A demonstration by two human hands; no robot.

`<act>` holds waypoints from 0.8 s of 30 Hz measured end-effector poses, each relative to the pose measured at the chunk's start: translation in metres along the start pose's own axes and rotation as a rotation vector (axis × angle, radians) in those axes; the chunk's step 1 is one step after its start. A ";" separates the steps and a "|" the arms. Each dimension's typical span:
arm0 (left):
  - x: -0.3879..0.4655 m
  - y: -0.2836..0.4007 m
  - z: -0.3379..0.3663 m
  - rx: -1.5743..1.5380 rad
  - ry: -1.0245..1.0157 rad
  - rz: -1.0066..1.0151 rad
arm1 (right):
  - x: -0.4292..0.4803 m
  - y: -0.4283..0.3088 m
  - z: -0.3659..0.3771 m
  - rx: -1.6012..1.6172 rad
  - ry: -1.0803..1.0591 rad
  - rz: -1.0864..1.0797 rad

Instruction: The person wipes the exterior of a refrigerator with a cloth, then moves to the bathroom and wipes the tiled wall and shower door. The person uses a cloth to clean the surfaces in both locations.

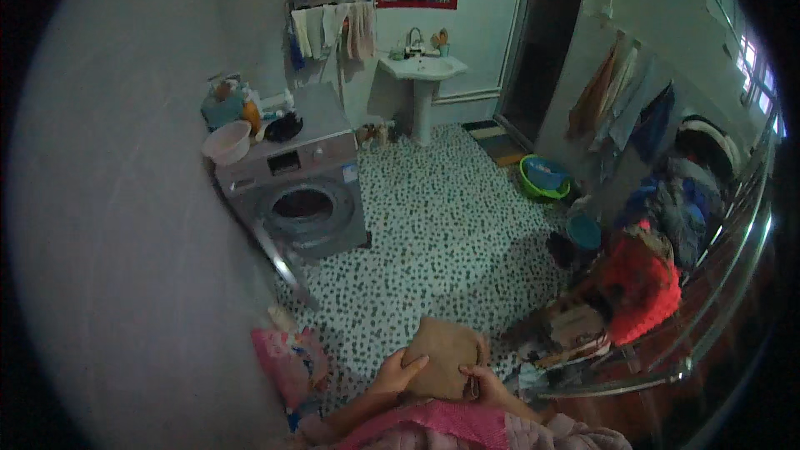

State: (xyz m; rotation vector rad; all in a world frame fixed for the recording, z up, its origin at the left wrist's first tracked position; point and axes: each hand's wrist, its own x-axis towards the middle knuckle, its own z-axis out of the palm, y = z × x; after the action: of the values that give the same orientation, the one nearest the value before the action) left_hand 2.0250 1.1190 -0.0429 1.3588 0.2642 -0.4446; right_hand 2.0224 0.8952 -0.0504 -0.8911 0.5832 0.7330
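Observation:
A brown folded cloth (pixel 442 357) is held in front of my body, over the speckled floor. My left hand (pixel 400 372) grips its left edge, the thumb lying on top. On the opposite edge my right hand (pixel 486 384) holds the folded layers, its thumb also on the upper face. The fingers beneath the cloth are hidden. A pink garment (pixel 431 422) covers my front just below the cloth.
A front-loading washing machine (pixel 303 200) stands left, carrying a pale basin (pixel 227 142) and bottles. Ahead is a pedestal sink (pixel 425 69). To the right are a green basin (pixel 539 190), a red garment (pixel 644 287) and a metal railing (pixel 615 387). A pink bag (pixel 284 362) lies lower left.

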 end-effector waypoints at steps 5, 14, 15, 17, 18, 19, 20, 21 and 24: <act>0.129 0.042 0.003 -0.050 -0.095 0.100 | 0.077 -0.108 0.019 0.081 0.002 0.013; 0.324 0.188 -0.018 0.302 0.193 0.265 | 0.273 -0.314 0.073 0.072 -0.228 0.001; 0.344 0.201 -0.020 0.309 0.265 0.346 | 0.290 -0.335 0.085 0.026 -0.205 -0.037; 0.395 0.206 -0.043 0.437 0.352 0.423 | 0.317 -0.376 0.106 -0.009 -0.196 -0.080; 0.419 0.205 -0.054 0.488 0.392 0.449 | 0.330 -0.398 0.117 -0.005 -0.210 -0.076; 0.441 0.220 -0.058 0.481 0.403 0.451 | 0.342 -0.420 0.125 0.004 -0.215 -0.086; 0.463 0.241 -0.063 0.475 0.412 0.452 | 0.352 -0.440 0.134 0.019 -0.208 -0.080; 0.484 0.260 -0.071 0.480 0.435 0.463 | 0.363 -0.459 0.148 0.033 -0.220 -0.074; 0.571 0.294 -0.100 0.406 0.447 0.653 | 0.442 -0.503 0.150 0.034 -0.260 -0.090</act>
State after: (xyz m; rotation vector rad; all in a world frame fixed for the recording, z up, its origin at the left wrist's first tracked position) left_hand 2.6731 1.1722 -0.0521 1.8377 0.0798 0.3794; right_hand 2.7058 0.9511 -0.0513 -0.7704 0.3222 0.7410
